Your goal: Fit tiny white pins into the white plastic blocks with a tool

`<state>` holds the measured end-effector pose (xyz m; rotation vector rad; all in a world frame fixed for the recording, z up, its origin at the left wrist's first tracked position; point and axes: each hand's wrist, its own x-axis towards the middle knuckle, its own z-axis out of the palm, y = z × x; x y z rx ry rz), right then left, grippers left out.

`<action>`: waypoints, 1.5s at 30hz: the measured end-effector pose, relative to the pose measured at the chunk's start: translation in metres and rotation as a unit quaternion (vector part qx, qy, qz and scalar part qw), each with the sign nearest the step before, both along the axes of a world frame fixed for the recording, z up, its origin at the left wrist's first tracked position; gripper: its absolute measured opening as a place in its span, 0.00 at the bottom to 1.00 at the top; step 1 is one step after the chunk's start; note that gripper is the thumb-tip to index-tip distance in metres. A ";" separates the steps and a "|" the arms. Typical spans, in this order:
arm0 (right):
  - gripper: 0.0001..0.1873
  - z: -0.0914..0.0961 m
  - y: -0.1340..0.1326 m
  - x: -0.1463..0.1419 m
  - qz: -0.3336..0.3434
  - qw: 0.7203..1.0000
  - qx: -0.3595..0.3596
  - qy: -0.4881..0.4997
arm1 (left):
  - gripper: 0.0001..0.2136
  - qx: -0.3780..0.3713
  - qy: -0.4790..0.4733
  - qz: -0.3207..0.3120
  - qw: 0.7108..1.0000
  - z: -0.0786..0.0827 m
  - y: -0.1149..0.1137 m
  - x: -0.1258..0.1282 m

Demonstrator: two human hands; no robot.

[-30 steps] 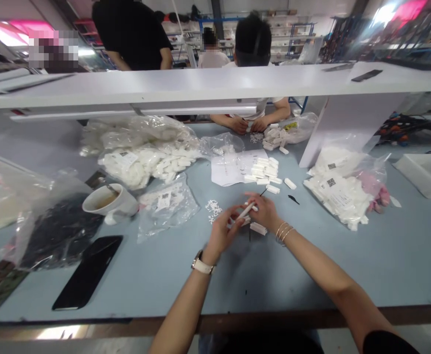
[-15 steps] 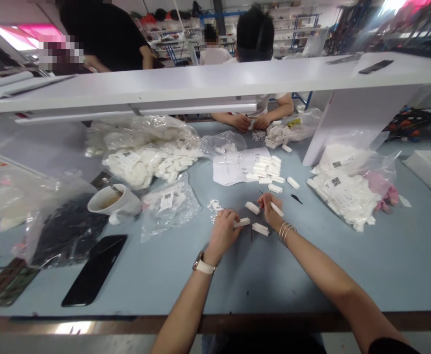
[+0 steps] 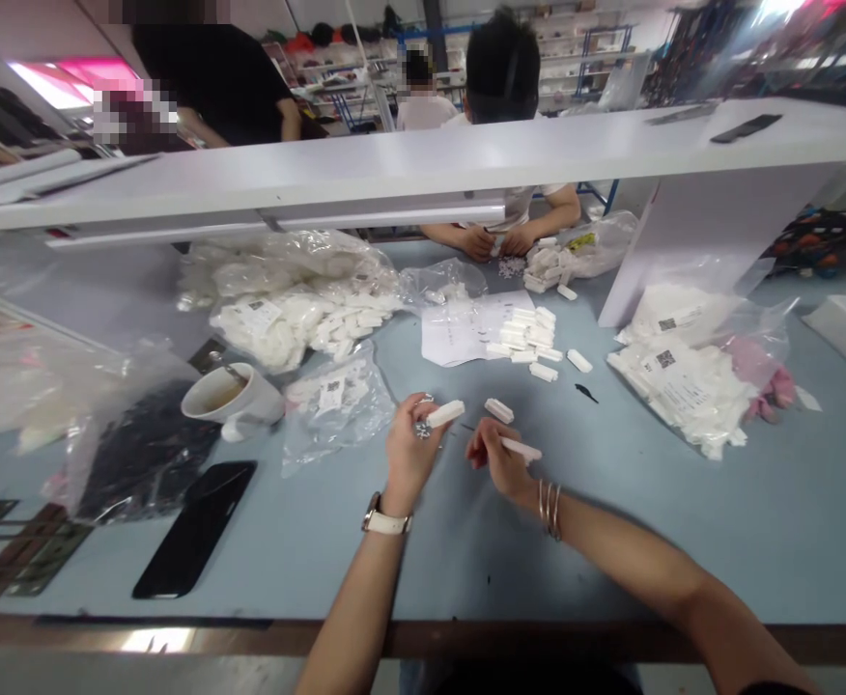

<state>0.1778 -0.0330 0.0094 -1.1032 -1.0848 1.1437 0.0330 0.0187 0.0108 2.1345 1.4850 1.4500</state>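
Observation:
My left hand [image 3: 409, 446] is closed on a white plastic piece [image 3: 446, 414], its fingers at the piece's left end. Small white bits [image 3: 421, 430] lie behind those fingers, partly hidden. In my right hand [image 3: 501, 460] is a pen-like tool [image 3: 521, 449] with a white handle. Its thin dark tip points left toward the held piece, apart from it as far as I can see. Just beyond my right hand another white plastic block [image 3: 499, 410] rests on the table.
More white blocks [image 3: 528, 333] sit on a paper sheet [image 3: 452, 333]. Around stand bags of white parts [image 3: 270, 323], a bag at the right [image 3: 676, 386], a mug [image 3: 249, 401] and a black phone [image 3: 195, 531]. A shelf [image 3: 394, 169] crosses ahead; a co-worker's hands [image 3: 499, 241] are beyond.
My left hand has lifted the white piece up and left, toward the small bits. My right hand has come lower and left with the tool. The block formerly between them no longer shows.

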 end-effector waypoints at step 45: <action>0.09 -0.031 0.017 0.017 0.039 0.918 0.099 -0.381 | 0.08 -0.309 0.132 -0.083 0.938 -0.003 -0.009 -0.034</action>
